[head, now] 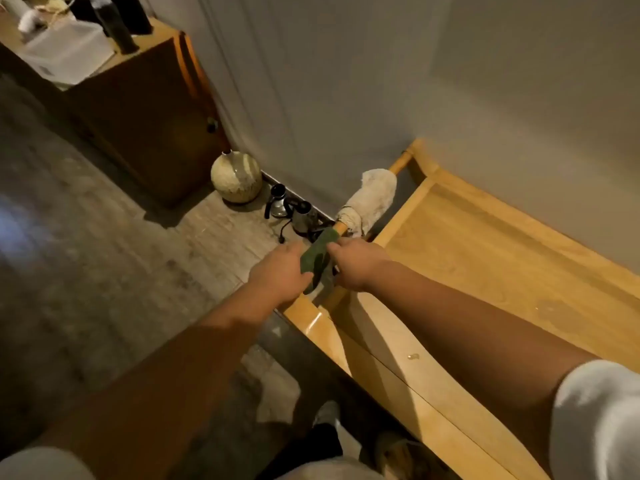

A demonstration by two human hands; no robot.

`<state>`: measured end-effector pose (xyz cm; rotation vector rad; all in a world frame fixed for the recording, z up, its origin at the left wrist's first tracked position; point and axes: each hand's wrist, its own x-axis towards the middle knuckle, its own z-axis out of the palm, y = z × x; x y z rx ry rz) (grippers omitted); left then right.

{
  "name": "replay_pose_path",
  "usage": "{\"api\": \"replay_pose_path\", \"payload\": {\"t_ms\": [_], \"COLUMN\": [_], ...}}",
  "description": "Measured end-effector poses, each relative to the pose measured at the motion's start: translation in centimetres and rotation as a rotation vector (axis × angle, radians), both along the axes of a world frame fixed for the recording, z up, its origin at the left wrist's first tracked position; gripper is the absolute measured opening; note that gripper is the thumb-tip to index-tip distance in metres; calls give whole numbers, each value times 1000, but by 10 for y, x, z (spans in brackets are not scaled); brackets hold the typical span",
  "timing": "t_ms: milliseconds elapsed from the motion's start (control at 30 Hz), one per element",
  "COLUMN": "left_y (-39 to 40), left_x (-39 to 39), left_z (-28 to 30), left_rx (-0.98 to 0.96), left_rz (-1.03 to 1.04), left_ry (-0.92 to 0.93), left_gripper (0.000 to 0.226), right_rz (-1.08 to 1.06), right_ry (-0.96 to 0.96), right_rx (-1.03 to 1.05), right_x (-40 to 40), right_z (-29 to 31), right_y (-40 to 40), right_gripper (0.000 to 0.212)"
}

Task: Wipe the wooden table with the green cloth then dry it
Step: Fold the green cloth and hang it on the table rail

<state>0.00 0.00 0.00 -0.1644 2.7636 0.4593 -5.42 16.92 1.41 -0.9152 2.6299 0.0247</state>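
The light wooden table (pixel 491 258) runs along the wall on the right, with a round wooden rail at its left end. A green cloth (pixel 317 252) hangs over that rail. My left hand (pixel 277 271) grips the cloth's left side and my right hand (pixel 356 265) grips its right side, both just above the rail. A white cloth (pixel 370 200) is draped over the same rail farther back, near the wall.
On the floor by the wall stand a round pale vase (pixel 237 178) and two small dark kettles (pixel 292 209). A brown cabinet (pixel 149 126) with a white box and dark bottles on top stands at the back left. My feet show at the bottom.
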Motion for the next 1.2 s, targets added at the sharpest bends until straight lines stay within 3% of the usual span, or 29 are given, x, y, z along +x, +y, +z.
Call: {"api": "replay_pose_path", "payload": {"t_ms": [100,233,367,433,567,667,867,1033,1200], "left_y": [2,7,10,11,10,10,11,11,37], "left_x": [-13,-28,-34,-34,-34,-35,-25,-19,-5], "left_z": [-16,-35,-48,-56,-67,-70,-59,-30,6], "left_rx": [97,149,104,111,114,72,-135,-196,-182], "left_rz": [59,56,85,82,72,50,-35,-111,-294], "left_ry": [-38,-76,-104,-120,-120,-118,-56,70,156], "left_gripper": [68,55,53,56,58,56,46,21,26], "right_rz": [0,127,196,220,260,283,378,308,155], "right_ry": [48,70,26,43,113,159,268,241,193], "right_rx": [18,127,297,307,195,147,116,83,-36], "right_x": [-20,-36,-45,-52,-62,-63,-64,-43,-2], "right_z": [-12,-31,-48,-51,-58,-60,-46,-20,6], "right_y": [-19,-34,-36,-37,-37,-31,-15,11,63], "right_gripper": [63,75,85,80,50,43,27,13,11]}}
